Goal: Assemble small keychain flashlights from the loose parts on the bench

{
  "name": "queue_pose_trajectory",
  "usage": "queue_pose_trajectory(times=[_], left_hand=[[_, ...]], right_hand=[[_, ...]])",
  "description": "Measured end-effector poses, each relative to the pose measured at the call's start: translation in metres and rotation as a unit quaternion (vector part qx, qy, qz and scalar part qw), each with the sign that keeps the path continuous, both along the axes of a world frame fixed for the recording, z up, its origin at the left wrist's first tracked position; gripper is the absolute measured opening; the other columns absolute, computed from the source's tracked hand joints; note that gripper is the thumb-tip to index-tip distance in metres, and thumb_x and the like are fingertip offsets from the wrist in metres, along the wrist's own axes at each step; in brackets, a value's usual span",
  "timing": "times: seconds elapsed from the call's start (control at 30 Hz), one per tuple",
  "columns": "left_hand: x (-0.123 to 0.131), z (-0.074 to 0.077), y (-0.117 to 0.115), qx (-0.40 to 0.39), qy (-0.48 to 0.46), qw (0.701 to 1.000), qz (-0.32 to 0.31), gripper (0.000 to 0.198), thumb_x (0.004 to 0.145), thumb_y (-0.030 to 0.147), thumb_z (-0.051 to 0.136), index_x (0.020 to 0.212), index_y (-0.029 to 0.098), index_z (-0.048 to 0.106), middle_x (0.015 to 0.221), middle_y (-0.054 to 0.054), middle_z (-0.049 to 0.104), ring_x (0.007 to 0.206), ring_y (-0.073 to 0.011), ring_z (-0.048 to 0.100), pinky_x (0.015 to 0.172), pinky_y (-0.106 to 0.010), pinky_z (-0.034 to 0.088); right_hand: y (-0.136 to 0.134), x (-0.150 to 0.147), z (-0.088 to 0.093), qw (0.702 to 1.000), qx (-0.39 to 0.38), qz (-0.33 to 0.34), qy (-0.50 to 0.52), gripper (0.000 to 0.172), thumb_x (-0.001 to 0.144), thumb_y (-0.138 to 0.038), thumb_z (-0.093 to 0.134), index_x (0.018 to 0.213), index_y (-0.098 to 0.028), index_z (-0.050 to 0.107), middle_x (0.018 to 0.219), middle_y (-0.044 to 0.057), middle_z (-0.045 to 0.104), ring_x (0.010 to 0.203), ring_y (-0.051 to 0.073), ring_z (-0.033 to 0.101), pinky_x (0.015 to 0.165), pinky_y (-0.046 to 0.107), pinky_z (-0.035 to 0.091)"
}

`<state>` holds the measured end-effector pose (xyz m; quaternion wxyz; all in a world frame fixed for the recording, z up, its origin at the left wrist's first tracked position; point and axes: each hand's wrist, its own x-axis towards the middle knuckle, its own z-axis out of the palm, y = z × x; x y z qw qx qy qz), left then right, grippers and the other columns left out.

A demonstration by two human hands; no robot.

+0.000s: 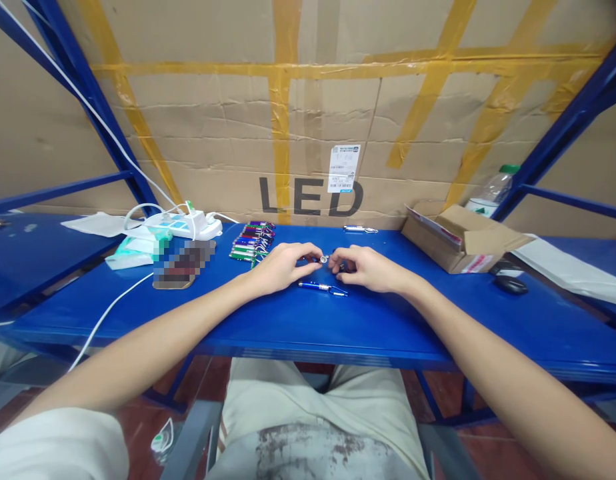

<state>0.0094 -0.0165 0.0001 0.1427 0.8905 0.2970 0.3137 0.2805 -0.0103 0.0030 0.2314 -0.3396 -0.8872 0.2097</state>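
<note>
My left hand (288,267) is closed in a pinch on a small round metal part (324,259), held just above the table. Facing it, my right hand (365,268) has its fingers curled together close to that part. Something small and dark shows between those fingers, too little of it to name. Below both hands lies a blue pen-shaped metal torch (315,286) with a carabiner clip on its end. Left of my left hand, several similar torches (248,243) in green, blue, red and purple lie in a row, clips to the right.
Another torch (358,229) lies near the cardboard wall (198,133). An open carton (453,233), a black mouse (511,285) and a plastic bottle (493,190) are at the right. A power strip (208,229), a tissue pack (138,248) and a blurred-out phone-like object (183,267) are at the left.
</note>
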Motion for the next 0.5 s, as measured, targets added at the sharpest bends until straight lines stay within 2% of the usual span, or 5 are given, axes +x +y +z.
queue_pose_trajectory(times=[0.23, 0.5], left_hand=[[-0.0018, -0.0035, 0.0034, -0.047, -0.001, 0.999, -0.002, 0.026, 0.104, 0.04, 0.066, 0.12, 0.021, 0.075, 0.112, -0.005, 0.083, 0.102, -0.0227, 0.078, 0.096, -0.033, 0.057], [-0.0018, -0.0045, 0.0042, -0.056, -0.002, 0.998, -0.004, 0.028, 0.104, 0.041, 0.066, 0.121, 0.021, 0.075, 0.112, -0.005, 0.083, 0.103, -0.0227, 0.078, 0.097, -0.034, 0.058]], right_hand=[[-0.002, 0.0022, 0.004, 1.0, -0.011, 0.01, -0.011, 0.022, 0.083, -0.017, 0.073, 0.103, -0.024, 0.077, 0.094, 0.001, 0.082, 0.078, 0.019, 0.067, 0.074, 0.032, 0.051], [-0.0019, -0.0007, 0.0001, 1.0, -0.006, 0.006, -0.012, 0.019, 0.085, -0.019, 0.072, 0.104, -0.024, 0.073, 0.088, 0.0, 0.082, 0.074, 0.019, 0.068, 0.074, 0.032, 0.05]])
